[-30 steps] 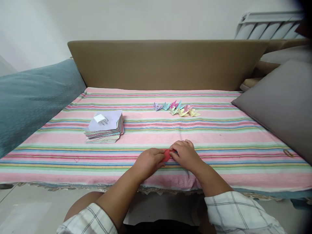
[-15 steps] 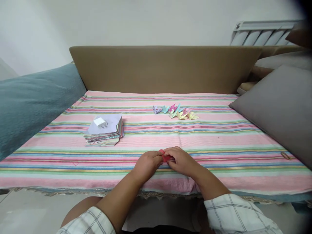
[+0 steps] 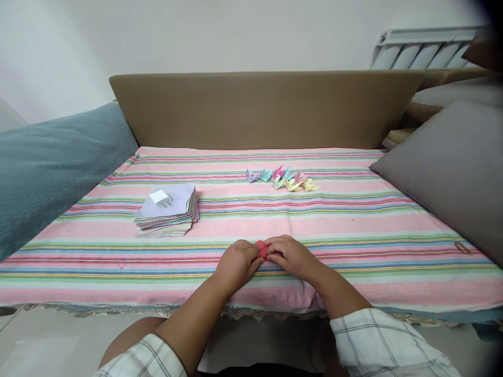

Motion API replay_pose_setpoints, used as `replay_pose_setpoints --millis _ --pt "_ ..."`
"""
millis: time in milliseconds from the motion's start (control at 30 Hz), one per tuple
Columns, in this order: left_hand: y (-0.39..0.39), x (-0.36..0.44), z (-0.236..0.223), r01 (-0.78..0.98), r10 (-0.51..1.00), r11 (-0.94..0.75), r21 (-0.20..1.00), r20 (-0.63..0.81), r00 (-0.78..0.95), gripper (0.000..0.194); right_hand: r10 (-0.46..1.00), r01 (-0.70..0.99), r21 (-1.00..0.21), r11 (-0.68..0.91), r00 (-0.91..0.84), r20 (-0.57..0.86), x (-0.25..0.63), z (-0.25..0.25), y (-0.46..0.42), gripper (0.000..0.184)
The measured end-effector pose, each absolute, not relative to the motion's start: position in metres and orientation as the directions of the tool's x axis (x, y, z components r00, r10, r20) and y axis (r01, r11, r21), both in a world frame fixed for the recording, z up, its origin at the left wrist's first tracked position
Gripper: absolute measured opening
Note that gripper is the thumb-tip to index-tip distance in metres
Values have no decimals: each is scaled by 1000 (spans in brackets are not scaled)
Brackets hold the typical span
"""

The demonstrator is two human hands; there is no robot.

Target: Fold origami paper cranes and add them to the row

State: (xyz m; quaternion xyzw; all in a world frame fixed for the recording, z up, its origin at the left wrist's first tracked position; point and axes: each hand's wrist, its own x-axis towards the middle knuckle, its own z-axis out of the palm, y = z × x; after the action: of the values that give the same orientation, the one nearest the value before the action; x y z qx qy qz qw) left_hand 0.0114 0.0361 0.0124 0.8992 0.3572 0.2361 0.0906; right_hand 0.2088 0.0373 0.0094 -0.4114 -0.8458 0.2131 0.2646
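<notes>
A small red piece of folded paper (image 3: 262, 249) lies between my two hands near the front of the striped cloth (image 3: 220, 228). My left hand (image 3: 239, 264) is closed on its left edge, thumb and fingers pinched together. From the right, my right hand (image 3: 288, 255) grips the other side with bent fingers and thumb. Fingers cover much of the paper, so its exact fold is hidden. Farther back stand several folded paper cranes (image 3: 291, 183) in purple, teal, pink and yellow.
To the left sits a stack of coloured paper sheets (image 3: 168, 222) with a white plug adapter (image 3: 161, 198) on top. A blue cushion (image 3: 66, 162) flanks the left side, a grey cushion (image 3: 451, 167) the right. A small brown loop (image 3: 463, 248) lies near the grey cushion.
Both hands stay in nearly the same place on the red paper. The fingers have shifted slightly, and the right thumb sits a little closer to the left hand.
</notes>
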Motion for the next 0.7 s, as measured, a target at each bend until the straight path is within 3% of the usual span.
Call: replay_pose_setpoints --millis 700 --pt "38 15 12 656 746 -666 355 348 568 22 870 590 -652 476 -423 253 202 13 38 13"
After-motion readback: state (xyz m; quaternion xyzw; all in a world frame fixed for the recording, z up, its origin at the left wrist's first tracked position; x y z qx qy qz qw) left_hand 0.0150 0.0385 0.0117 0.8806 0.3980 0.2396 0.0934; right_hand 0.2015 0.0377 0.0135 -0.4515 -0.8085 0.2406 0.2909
